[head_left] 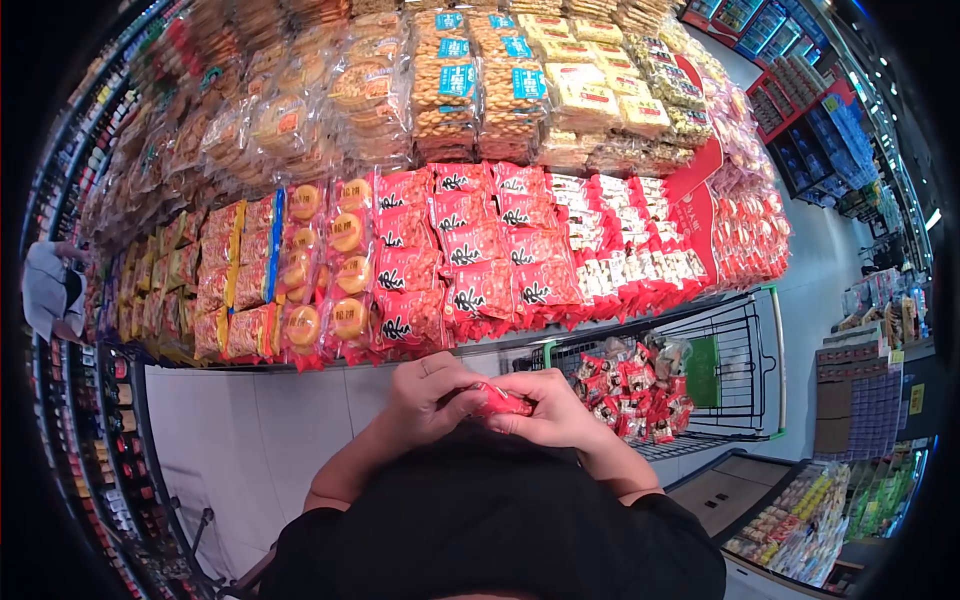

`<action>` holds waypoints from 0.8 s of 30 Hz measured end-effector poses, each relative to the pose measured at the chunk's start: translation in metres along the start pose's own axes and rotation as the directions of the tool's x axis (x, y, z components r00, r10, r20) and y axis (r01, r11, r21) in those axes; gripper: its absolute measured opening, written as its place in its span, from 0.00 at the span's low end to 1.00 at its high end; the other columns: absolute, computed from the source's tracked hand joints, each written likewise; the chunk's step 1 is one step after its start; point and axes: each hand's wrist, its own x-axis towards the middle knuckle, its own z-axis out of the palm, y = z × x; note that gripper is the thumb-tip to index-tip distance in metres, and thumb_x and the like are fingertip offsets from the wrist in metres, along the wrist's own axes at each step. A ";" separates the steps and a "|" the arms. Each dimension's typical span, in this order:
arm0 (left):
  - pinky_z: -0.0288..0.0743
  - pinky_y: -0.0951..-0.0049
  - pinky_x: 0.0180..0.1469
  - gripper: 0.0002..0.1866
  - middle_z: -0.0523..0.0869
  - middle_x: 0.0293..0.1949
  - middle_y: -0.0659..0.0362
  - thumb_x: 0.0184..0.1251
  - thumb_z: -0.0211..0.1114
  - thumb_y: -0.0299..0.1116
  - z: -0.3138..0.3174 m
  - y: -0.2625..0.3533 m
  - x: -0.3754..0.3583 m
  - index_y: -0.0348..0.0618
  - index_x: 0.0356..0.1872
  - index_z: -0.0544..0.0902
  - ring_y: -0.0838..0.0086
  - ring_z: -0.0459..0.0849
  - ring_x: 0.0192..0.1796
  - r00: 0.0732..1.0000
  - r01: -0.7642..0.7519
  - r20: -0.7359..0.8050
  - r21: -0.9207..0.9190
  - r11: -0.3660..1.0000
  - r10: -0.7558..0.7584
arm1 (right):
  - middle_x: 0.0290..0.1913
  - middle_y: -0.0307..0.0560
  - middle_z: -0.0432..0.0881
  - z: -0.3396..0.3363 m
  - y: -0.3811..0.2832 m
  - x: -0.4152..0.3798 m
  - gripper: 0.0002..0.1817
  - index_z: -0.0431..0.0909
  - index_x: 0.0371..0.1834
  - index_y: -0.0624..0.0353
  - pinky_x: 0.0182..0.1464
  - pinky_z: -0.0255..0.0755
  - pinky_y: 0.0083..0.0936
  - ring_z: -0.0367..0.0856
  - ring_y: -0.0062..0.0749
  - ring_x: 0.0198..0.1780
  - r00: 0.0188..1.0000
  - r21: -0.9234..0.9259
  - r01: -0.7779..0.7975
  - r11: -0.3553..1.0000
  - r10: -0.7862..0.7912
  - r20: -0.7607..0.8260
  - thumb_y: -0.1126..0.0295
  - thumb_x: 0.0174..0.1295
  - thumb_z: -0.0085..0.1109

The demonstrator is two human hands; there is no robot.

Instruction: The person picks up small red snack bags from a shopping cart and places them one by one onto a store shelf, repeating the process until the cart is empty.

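Observation:
Both of my hands meet in front of my body, just below the front edge of the snack display. My left hand (pixel 432 398) has its fingers closed around one end of a small red packet (pixel 500 400), and a ring shows on one finger. The fingers of my right hand (pixel 545 408) pinch the packet's other end. Fingers cover much of the packet. Rows of red snack packets (pixel 470 245) lie right beyond my hands. To the right stands a shopping cart (pixel 735 345) holding a heap of red and white packets (pixel 640 390).
Packaged biscuits (pixel 455 90) are stacked higher up on the display. A red cardboard divider (pixel 697 215) stands at its right. Another person (pixel 55 290) is at the far left edge. Shelves (pixel 120 450) run down the left, and packaged goods (pixel 795 515) stand at lower right.

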 end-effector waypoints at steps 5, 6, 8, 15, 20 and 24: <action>0.69 0.70 0.25 0.09 0.80 0.21 0.55 0.69 0.71 0.30 0.002 0.002 -0.009 0.38 0.30 0.84 0.69 0.79 0.21 0.968 0.184 -0.199 0.143 0.973 -0.154 | 0.50 0.54 0.85 0.010 -0.008 0.003 0.19 0.80 0.47 0.62 0.46 0.81 0.21 0.86 0.27 0.47 0.932 0.091 0.006 0.996 0.028 -0.362 0.75 0.55 0.77; 0.69 0.70 0.25 0.09 0.80 0.21 0.55 0.69 0.71 0.30 0.002 0.002 -0.008 0.38 0.30 0.84 0.69 0.79 0.21 0.968 0.184 -0.201 0.144 0.972 -0.153 | 0.55 0.56 0.82 0.010 -0.012 0.005 0.18 0.79 0.44 0.61 0.46 0.81 0.24 0.86 0.31 0.50 0.868 -0.096 0.041 0.995 -0.083 -0.490 0.73 0.54 0.79; 0.67 0.70 0.24 0.12 0.78 0.20 0.54 0.70 0.69 0.30 0.005 0.003 -0.007 0.38 0.26 0.82 0.68 0.77 0.19 0.935 0.262 -0.279 0.124 0.957 -0.220 | 0.61 0.57 0.77 0.003 -0.022 0.011 0.21 0.77 0.39 0.57 0.50 0.80 0.35 0.83 0.44 0.56 0.852 -0.428 0.129 0.894 -0.321 -0.414 0.68 0.49 0.82; 0.70 0.71 0.26 0.12 0.80 0.20 0.55 0.72 0.69 0.32 0.005 0.008 -0.004 0.36 0.28 0.83 0.71 0.79 0.21 0.930 0.288 -0.283 0.169 0.943 -0.234 | 0.62 0.52 0.76 0.011 -0.033 0.022 0.20 0.75 0.43 0.57 0.65 0.62 0.55 0.71 0.52 0.66 0.962 -0.878 0.140 0.458 -0.272 0.012 0.60 0.52 0.70; 0.76 0.77 0.32 0.10 0.87 0.28 0.61 0.74 0.68 0.34 0.005 -0.004 -0.021 0.36 0.40 0.84 0.79 0.83 0.28 0.887 0.335 -0.224 -0.292 0.896 -0.404 | 0.57 0.47 0.79 -0.014 -0.041 0.033 0.20 0.75 0.44 0.55 0.60 0.65 0.49 0.73 0.47 0.62 0.938 -0.903 0.252 0.348 -0.318 0.138 0.62 0.49 0.68; 0.79 0.79 0.36 0.10 0.89 0.35 0.59 0.75 0.66 0.32 0.001 0.006 -0.025 0.37 0.49 0.82 0.79 0.85 0.32 0.798 0.426 -0.044 -0.663 0.615 -0.601 | 0.49 0.43 0.82 -0.069 -0.042 0.063 0.18 0.74 0.38 0.54 0.50 0.68 0.43 0.75 0.46 0.55 0.917 -0.921 0.169 0.350 -0.400 0.017 0.66 0.43 0.68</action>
